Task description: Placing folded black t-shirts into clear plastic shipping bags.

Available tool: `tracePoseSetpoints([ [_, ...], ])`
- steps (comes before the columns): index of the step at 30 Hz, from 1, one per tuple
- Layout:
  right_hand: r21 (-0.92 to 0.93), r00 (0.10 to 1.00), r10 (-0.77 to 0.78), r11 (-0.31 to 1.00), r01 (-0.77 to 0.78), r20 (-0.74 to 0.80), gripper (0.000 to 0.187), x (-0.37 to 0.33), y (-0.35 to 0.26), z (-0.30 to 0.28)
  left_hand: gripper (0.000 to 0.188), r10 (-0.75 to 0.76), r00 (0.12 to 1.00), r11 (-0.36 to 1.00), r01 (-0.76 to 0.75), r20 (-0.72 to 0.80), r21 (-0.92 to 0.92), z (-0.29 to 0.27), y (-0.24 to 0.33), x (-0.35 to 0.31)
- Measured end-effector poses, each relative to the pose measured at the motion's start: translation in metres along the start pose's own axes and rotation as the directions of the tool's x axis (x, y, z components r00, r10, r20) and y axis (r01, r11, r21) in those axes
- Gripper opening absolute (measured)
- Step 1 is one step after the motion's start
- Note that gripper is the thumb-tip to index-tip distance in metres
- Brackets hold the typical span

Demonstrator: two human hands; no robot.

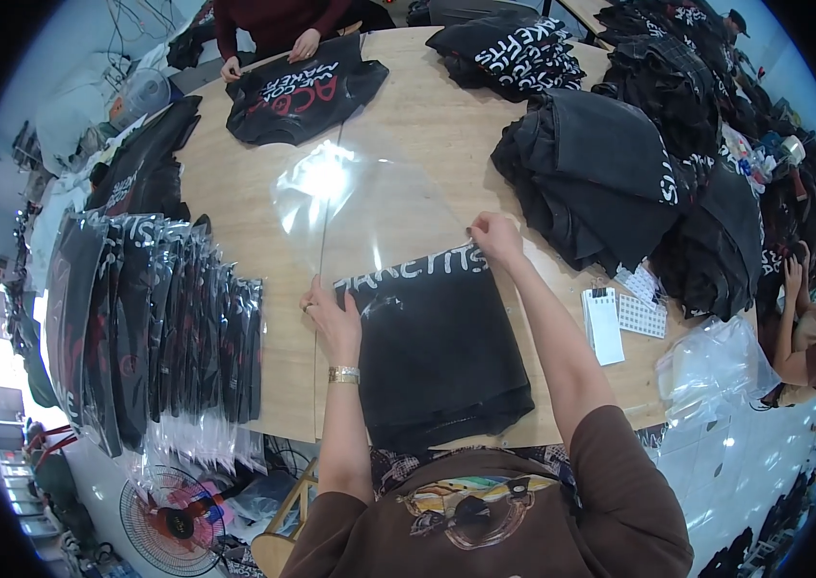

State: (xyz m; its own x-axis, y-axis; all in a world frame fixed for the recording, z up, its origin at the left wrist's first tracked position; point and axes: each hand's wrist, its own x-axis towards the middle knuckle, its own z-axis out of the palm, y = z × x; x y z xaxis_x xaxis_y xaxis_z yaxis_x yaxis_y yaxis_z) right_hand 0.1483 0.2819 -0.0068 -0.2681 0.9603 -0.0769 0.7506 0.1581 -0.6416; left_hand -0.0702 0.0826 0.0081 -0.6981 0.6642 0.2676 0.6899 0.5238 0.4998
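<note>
A folded black T-shirt with white lettering along its far edge lies flat in front of me. A clear plastic bag spreads beyond it and meets that far edge, glaring under the light. At the shirt's far left corner, my left hand is closed on the bag's edge, thumb beside the cloth. My right hand pinches the bag's edge at the far right corner. How far the bag overlaps the shirt is hard to make out.
Bagged black shirts stand in a row at left. Black garment piles fill the right, near white cards and loose plastic bags. Across the wooden table, another person's hands touch a black shirt. A fan stands below.
</note>
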Motion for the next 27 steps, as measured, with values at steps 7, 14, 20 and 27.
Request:
tracePoseSetpoints([
  [7,0.231,0.998,0.011,0.973,0.004,-0.063,0.012,-0.035,0.041,-0.015,0.053,0.012,0.996,0.999,-0.009,0.084,-0.036,0.007,-0.002,0.0],
  [14,0.48,0.981,0.196,0.86,-0.174,0.003,0.011,-0.08,0.036,-0.02,0.05,-0.041,0.965,0.991,0.072,0.26,-0.113,-0.001,0.013,0.004],
  [20,0.489,0.985,0.166,0.863,-0.129,-0.034,0.016,-0.078,0.044,-0.01,0.041,-0.036,0.987,0.993,0.053,0.156,-0.107,0.007,0.004,0.001],
  [27,0.377,0.964,0.257,0.888,-0.262,0.064,0.017,-0.099,0.043,-0.019,0.023,-0.137,0.908,0.883,0.292,0.396,-0.366,0.002,-0.029,0.003],
])
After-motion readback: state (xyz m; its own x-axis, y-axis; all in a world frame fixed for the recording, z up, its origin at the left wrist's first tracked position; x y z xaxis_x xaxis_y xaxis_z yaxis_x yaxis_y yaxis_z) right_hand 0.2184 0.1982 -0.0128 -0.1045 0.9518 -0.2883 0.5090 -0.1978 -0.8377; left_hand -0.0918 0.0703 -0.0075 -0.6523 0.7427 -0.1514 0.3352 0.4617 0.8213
